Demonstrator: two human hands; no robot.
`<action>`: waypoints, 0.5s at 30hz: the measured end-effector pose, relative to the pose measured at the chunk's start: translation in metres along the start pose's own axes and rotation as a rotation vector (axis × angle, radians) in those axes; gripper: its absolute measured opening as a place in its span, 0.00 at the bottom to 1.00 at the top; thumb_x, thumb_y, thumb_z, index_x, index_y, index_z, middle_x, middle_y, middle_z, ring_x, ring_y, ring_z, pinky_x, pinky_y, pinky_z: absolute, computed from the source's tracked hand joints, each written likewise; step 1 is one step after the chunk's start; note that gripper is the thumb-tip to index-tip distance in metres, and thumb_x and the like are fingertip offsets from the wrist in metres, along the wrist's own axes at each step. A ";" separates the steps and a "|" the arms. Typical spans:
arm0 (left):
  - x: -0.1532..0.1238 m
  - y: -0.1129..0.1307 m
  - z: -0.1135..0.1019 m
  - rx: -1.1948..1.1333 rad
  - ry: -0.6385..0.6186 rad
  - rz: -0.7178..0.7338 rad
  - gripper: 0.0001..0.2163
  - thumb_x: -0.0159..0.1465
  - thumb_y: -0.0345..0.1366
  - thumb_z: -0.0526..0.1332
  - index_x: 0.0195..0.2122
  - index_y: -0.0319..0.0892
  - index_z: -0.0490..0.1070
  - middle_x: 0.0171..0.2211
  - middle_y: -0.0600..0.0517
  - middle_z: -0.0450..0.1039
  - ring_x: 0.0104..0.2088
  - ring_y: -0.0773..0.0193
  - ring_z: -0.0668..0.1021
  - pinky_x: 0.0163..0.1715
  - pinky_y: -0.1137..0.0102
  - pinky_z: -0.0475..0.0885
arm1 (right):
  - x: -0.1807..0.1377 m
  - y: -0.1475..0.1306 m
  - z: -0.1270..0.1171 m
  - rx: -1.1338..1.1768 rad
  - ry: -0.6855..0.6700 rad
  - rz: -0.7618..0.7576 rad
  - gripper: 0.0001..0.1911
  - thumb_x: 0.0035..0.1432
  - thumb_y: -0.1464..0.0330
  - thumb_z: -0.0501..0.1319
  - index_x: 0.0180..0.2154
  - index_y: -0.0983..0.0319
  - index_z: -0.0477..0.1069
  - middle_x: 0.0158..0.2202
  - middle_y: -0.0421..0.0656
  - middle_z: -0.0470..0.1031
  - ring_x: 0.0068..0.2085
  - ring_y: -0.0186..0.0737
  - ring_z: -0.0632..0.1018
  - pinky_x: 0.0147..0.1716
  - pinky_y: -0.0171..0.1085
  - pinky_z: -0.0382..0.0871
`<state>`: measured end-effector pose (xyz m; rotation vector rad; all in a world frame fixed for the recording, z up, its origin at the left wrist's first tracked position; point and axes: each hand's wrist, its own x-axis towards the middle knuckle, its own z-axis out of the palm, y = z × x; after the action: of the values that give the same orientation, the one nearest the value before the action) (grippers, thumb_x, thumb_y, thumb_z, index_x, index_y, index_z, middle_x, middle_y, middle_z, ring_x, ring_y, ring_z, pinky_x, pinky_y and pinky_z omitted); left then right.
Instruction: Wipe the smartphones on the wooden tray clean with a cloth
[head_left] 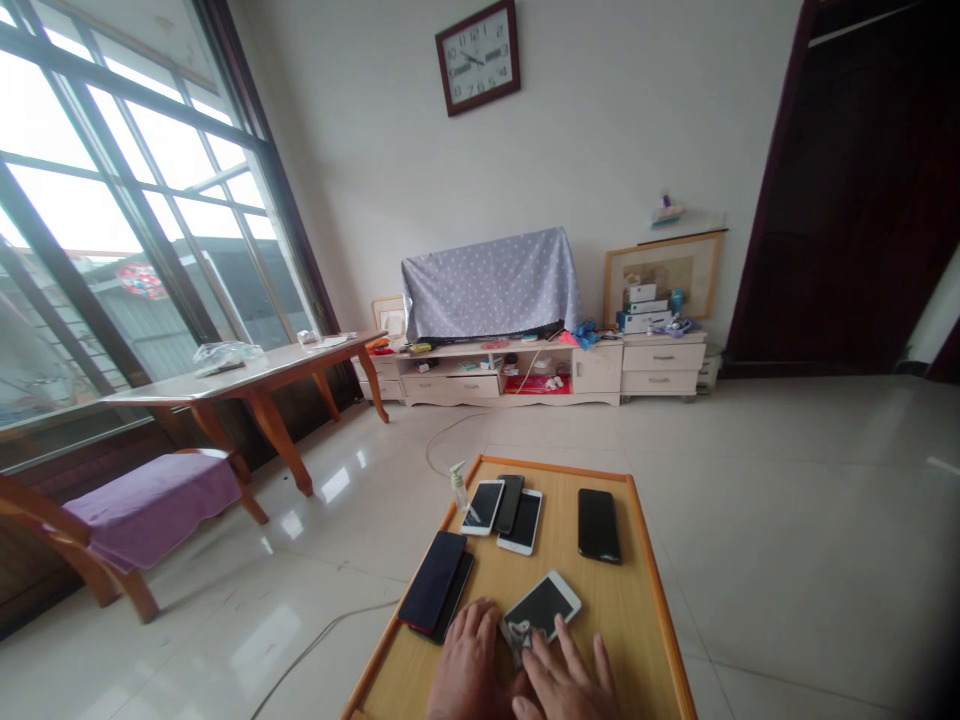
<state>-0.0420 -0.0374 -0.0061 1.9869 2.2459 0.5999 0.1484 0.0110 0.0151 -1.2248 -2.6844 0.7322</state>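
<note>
Both my hands rest on a small wooden table [645, 600] at the bottom of the view. My left hand [466, 665] lies flat, fingers apart, beside a white-framed phone [544, 605]. My right hand [564, 680] has its fingers stretched over a small crumpled grey cloth or wipe [519, 635] pressed at the phone's near corner. A red-edged dark phone [433, 595] lies stacked on another to the left. Three phones [504, 508] overlap farther back, and a black phone [598, 525] lies alone at the right.
A small spray bottle [458, 485] stands at the table's far left corner. A long wooden table [255, 372] and a purple-cushioned bench [142, 515] line the window at left. A low TV cabinet [525, 375] with a cloth-covered screen stands at the far wall. A cable [442, 445] trails on the tiled floor.
</note>
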 end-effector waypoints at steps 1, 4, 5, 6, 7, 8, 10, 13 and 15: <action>0.000 0.000 -0.001 -0.004 -0.001 -0.003 0.27 0.52 0.43 0.68 0.54 0.45 0.73 0.59 0.43 0.72 0.62 0.47 0.71 0.63 0.52 0.67 | -0.001 -0.001 0.000 0.003 -0.003 -0.009 0.26 0.67 0.47 0.50 0.63 0.40 0.66 0.67 0.36 0.61 0.70 0.64 0.55 0.64 0.75 0.42; 0.000 0.003 -0.003 -0.012 0.014 0.007 0.27 0.53 0.45 0.67 0.55 0.45 0.72 0.58 0.42 0.72 0.62 0.46 0.71 0.64 0.51 0.66 | -0.004 0.005 -0.017 -0.041 0.060 0.044 0.27 0.68 0.47 0.47 0.63 0.42 0.66 0.67 0.36 0.62 0.71 0.64 0.54 0.64 0.74 0.41; -0.001 0.004 -0.004 -0.012 0.016 0.011 0.28 0.54 0.46 0.67 0.55 0.45 0.72 0.58 0.42 0.72 0.62 0.46 0.71 0.64 0.51 0.66 | -0.004 0.009 -0.025 -0.065 0.088 0.083 0.27 0.68 0.47 0.47 0.63 0.44 0.67 0.67 0.37 0.62 0.71 0.64 0.53 0.64 0.74 0.41; -0.001 0.005 -0.006 -0.012 0.015 0.013 0.28 0.54 0.47 0.67 0.55 0.44 0.72 0.59 0.42 0.72 0.62 0.46 0.71 0.64 0.51 0.65 | -0.005 0.012 -0.033 -0.087 0.112 0.121 0.28 0.68 0.48 0.47 0.63 0.45 0.67 0.67 0.38 0.63 0.71 0.64 0.53 0.64 0.74 0.41; -0.001 0.007 -0.007 -0.010 0.009 0.012 0.28 0.54 0.47 0.67 0.56 0.44 0.72 0.59 0.42 0.72 0.62 0.46 0.71 0.64 0.51 0.65 | -0.005 0.015 -0.039 -0.105 0.128 0.154 0.28 0.68 0.48 0.47 0.63 0.46 0.68 0.67 0.39 0.63 0.71 0.65 0.53 0.64 0.75 0.41; -0.001 0.008 -0.008 -0.009 0.001 0.007 0.28 0.54 0.47 0.67 0.56 0.43 0.72 0.59 0.42 0.72 0.62 0.46 0.70 0.65 0.51 0.65 | -0.005 0.017 -0.042 -0.116 0.135 0.176 0.28 0.68 0.48 0.47 0.63 0.47 0.68 0.67 0.39 0.63 0.71 0.65 0.53 0.64 0.75 0.41; -0.001 0.009 -0.010 -0.006 -0.017 -0.005 0.29 0.54 0.47 0.66 0.56 0.43 0.72 0.59 0.41 0.71 0.63 0.45 0.70 0.65 0.51 0.64 | -0.004 0.016 -0.039 -0.110 0.124 0.167 0.29 0.68 0.48 0.46 0.63 0.47 0.67 0.67 0.40 0.63 0.71 0.65 0.53 0.64 0.74 0.41; 0.000 0.009 -0.011 -0.006 -0.043 -0.021 0.29 0.54 0.46 0.66 0.57 0.42 0.72 0.60 0.41 0.71 0.63 0.45 0.69 0.66 0.50 0.64 | -0.004 0.007 -0.018 -0.040 0.040 0.071 0.29 0.68 0.46 0.47 0.63 0.44 0.67 0.68 0.38 0.61 0.71 0.65 0.53 0.65 0.74 0.40; 0.000 0.008 -0.011 -0.006 -0.054 -0.034 0.29 0.52 0.43 0.66 0.57 0.42 0.72 0.61 0.42 0.70 0.63 0.45 0.69 0.66 0.50 0.64 | -0.004 0.001 -0.005 0.010 -0.020 0.018 0.27 0.67 0.46 0.48 0.63 0.41 0.66 0.68 0.36 0.61 0.71 0.65 0.54 0.64 0.75 0.40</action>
<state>-0.0378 -0.0393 0.0068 1.9342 2.2388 0.5425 0.1535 0.0105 0.0197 -1.2480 -2.6858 0.7630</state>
